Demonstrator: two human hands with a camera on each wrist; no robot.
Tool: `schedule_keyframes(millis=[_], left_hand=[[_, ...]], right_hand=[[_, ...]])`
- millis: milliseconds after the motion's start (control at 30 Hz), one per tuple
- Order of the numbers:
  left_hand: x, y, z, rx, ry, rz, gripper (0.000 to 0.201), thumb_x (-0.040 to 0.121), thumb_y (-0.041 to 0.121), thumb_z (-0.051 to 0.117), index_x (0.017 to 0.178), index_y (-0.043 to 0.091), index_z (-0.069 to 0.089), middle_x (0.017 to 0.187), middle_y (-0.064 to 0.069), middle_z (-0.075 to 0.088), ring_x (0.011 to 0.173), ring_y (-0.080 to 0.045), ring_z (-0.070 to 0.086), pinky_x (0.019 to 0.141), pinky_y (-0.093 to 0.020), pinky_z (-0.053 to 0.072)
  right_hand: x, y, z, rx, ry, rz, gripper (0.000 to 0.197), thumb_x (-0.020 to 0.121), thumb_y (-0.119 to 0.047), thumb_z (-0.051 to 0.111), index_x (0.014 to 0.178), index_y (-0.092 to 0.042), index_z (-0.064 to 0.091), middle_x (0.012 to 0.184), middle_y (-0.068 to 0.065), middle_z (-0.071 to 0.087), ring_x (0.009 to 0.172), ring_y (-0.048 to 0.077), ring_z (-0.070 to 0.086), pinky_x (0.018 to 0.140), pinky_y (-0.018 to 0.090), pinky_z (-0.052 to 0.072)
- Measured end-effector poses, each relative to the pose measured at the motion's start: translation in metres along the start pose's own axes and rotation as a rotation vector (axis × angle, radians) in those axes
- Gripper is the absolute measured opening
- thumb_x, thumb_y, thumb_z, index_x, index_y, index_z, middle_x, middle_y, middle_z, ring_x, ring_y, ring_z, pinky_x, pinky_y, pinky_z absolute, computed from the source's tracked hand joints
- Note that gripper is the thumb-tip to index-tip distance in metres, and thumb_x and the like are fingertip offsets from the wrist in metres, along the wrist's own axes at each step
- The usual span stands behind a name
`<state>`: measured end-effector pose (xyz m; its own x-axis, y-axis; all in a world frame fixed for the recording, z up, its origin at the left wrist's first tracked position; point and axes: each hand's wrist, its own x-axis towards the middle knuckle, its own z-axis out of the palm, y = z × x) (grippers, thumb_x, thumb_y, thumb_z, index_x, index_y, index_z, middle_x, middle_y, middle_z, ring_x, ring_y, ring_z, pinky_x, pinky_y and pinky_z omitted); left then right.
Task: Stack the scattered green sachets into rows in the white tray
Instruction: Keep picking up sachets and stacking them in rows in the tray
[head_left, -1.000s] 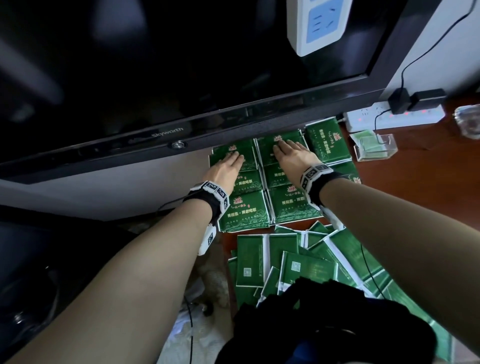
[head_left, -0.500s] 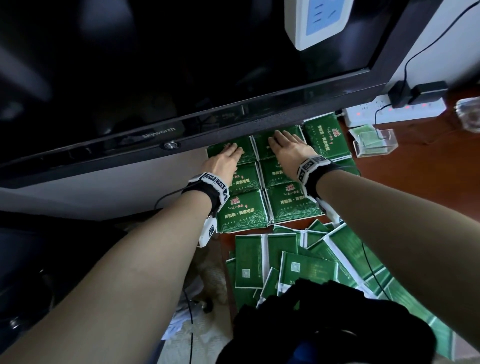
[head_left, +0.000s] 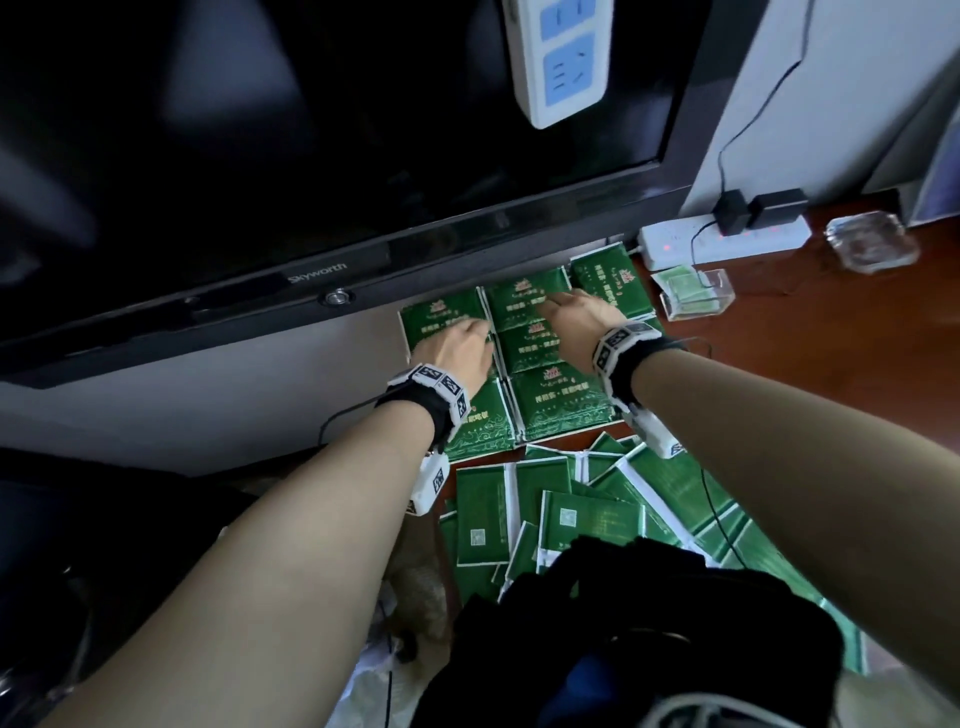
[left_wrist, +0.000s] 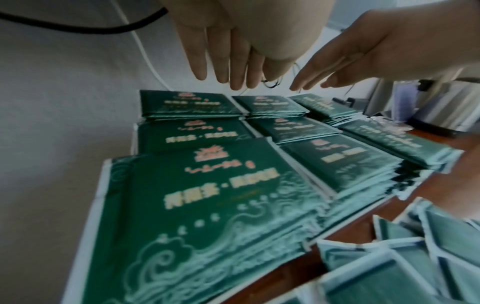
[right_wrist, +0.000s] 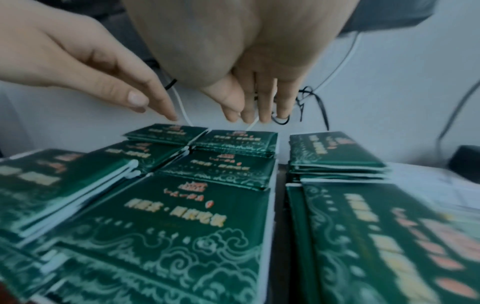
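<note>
Green sachets stand in neat stacks (head_left: 563, 402) in rows under the screen; the white tray itself I cannot make out beneath them. My left hand (head_left: 462, 345) hovers flat over the far left stack (left_wrist: 187, 102), fingers straight and holding nothing. My right hand (head_left: 571, 312) hovers the same way over the far middle stack (right_wrist: 236, 139). The wrist views show a gap between both sets of fingertips and the sachets. Loose sachets (head_left: 582, 514) lie scattered face down nearer to me.
A large black TV (head_left: 311, 156) overhangs the far stacks. To the right on the red-brown tabletop (head_left: 831, 353) are a white power strip (head_left: 727, 241), a clear plastic box (head_left: 696, 293) and a glass dish (head_left: 872, 241). A black object (head_left: 649, 623) covers part of the loose pile.
Both hands have drawn back slightly from the far stacks under the screen and now hover above them. No sachet has visibly moved.
</note>
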<state>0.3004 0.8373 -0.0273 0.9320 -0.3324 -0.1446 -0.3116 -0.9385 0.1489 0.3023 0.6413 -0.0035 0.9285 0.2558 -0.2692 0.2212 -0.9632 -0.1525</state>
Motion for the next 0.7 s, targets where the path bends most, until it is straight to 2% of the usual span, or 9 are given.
schedule_keyframes(millis=[33, 67, 100, 200, 267, 400, 433, 500, 700], left_hand=[[-0.007, 0.011, -0.008, 0.0, -0.01, 0.008, 0.028, 0.098, 0.024, 0.046, 0.119, 0.013, 0.061, 0.113, -0.005, 0.065, 0.092, -0.028, 0.065, 0.077, -0.042, 0.058], [-0.015, 0.023, -0.018, 0.017, -0.011, 0.026, 0.026, 0.098, 0.023, 0.046, 0.117, 0.017, 0.062, 0.11, -0.001, 0.065, 0.088, -0.026, 0.065, 0.073, -0.038, 0.057], [-0.023, 0.034, -0.026, 0.045, -0.009, 0.051, 0.025, 0.098, 0.022, 0.046, 0.116, 0.02, 0.062, 0.109, 0.001, 0.066, 0.088, -0.024, 0.065, 0.071, -0.035, 0.057], [-0.048, 0.064, -0.039, 0.101, -0.054, 0.078, 0.025, 0.098, 0.019, 0.045, 0.113, 0.026, 0.065, 0.11, 0.0, 0.069, 0.094, -0.026, 0.065, 0.075, -0.035, 0.056], [-0.064, 0.084, -0.042, 0.117, -0.08, 0.109, 0.025, 0.099, 0.019, 0.044, 0.109, 0.028, 0.065, 0.109, -0.002, 0.069, 0.096, -0.026, 0.065, 0.074, -0.032, 0.053], [-0.098, 0.119, -0.032, 0.114, -0.152, 0.191, 0.027, 0.098, 0.019, 0.045, 0.107, 0.03, 0.067, 0.111, -0.004, 0.069, 0.097, -0.028, 0.065, 0.074, -0.031, 0.05], [-0.107, 0.127, -0.026, 0.116, -0.18, 0.21, 0.027, 0.098, 0.019, 0.045, 0.108, 0.031, 0.067, 0.112, -0.004, 0.069, 0.097, -0.028, 0.065, 0.075, -0.031, 0.051], [-0.125, 0.144, -0.013, 0.129, -0.232, 0.252, 0.027, 0.098, 0.02, 0.045, 0.108, 0.032, 0.066, 0.112, -0.005, 0.068, 0.097, -0.028, 0.064, 0.076, -0.032, 0.053], [-0.164, 0.186, 0.033, 0.166, -0.387, 0.377, 0.028, 0.099, 0.017, 0.044, 0.111, 0.03, 0.066, 0.113, -0.005, 0.068, 0.095, -0.027, 0.064, 0.077, -0.033, 0.054]], right_hand=[[-0.012, 0.002, -0.008, 0.011, -0.009, 0.026, 0.049, 0.086, 0.004, 0.051, 0.133, -0.013, 0.054, 0.132, 0.014, 0.057, 0.114, 0.032, 0.059, 0.094, 0.04, 0.053], [-0.024, 0.006, -0.015, 0.014, -0.018, 0.051, 0.045, 0.087, 0.001, 0.05, 0.129, -0.014, 0.058, 0.123, 0.015, 0.062, 0.104, 0.032, 0.063, 0.086, 0.04, 0.057], [-0.038, 0.009, -0.021, 0.008, -0.018, 0.076, 0.042, 0.087, -0.001, 0.05, 0.125, -0.015, 0.061, 0.118, 0.016, 0.064, 0.1, 0.033, 0.065, 0.083, 0.04, 0.058], [-0.081, 0.027, -0.032, 0.001, 0.016, 0.147, 0.038, 0.087, -0.005, 0.051, 0.12, -0.015, 0.067, 0.115, 0.018, 0.065, 0.101, 0.036, 0.065, 0.085, 0.04, 0.056], [-0.114, 0.04, -0.03, 0.013, 0.036, 0.209, 0.034, 0.088, -0.007, 0.053, 0.117, -0.013, 0.067, 0.113, 0.02, 0.065, 0.099, 0.037, 0.065, 0.085, 0.042, 0.056], [-0.193, 0.062, -0.007, 0.075, 0.076, 0.355, 0.009, 0.086, -0.015, 0.055, 0.094, -0.016, 0.06, 0.096, 0.012, 0.066, 0.083, 0.034, 0.064, 0.071, 0.036, 0.054], [-0.212, 0.065, 0.002, 0.091, 0.055, 0.402, 0.011, 0.086, -0.017, 0.056, 0.093, -0.018, 0.064, 0.096, 0.012, 0.068, 0.084, 0.033, 0.065, 0.071, 0.037, 0.055], [-0.251, 0.069, 0.021, 0.121, -0.031, 0.505, 0.022, 0.087, -0.014, 0.056, 0.103, -0.016, 0.071, 0.103, 0.013, 0.07, 0.091, 0.033, 0.068, 0.074, 0.037, 0.057], [-0.346, 0.07, 0.087, 0.191, -0.191, 0.703, 0.031, 0.088, -0.007, 0.052, 0.11, -0.017, 0.071, 0.109, 0.013, 0.067, 0.093, 0.033, 0.068, 0.073, 0.033, 0.055]])
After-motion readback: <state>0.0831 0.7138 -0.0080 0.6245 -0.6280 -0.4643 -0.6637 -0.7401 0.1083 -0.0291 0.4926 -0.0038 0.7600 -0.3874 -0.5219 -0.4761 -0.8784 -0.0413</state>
